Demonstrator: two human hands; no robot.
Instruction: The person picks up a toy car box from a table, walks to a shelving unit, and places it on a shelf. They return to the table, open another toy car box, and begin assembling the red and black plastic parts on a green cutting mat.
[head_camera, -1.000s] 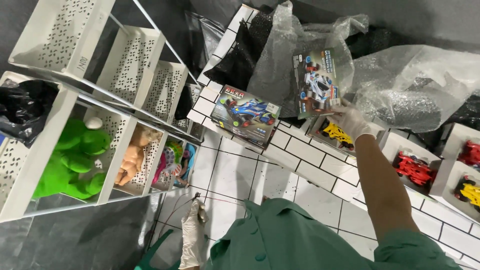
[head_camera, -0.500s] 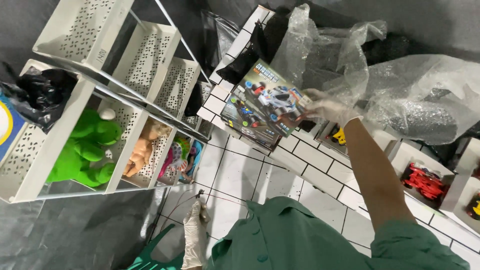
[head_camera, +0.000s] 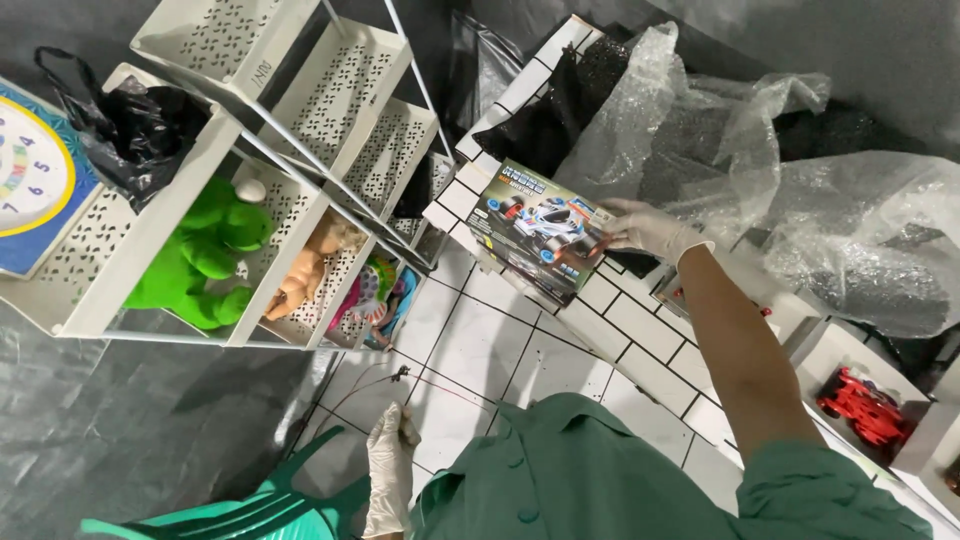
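My right hand (head_camera: 648, 230), in a white glove, grips a boxed toy race car (head_camera: 541, 230) by its right end and holds it out over the edge of a white tiled ledge (head_camera: 640, 340). The box lid shows a white and red car. My left hand (head_camera: 390, 468), also gloved, hangs low beside my green shirt, its fingers closed around a thin wire (head_camera: 380, 385) that runs across the floor. A green plastic chair (head_camera: 250, 510) stands just below that hand.
White perforated shelves (head_camera: 160, 230) on the left hold a green plush toy (head_camera: 200, 255), a doll (head_camera: 310, 270) and colourful toys (head_camera: 375, 295). Crumpled clear plastic sheeting (head_camera: 800, 200) covers the ledge. A red toy car (head_camera: 865, 405) sits in an open box at right.
My right hand has carried the toy car box leftward and lower, away from the plastic sheeting and toward the shelves. The left hand stays low by the chair.
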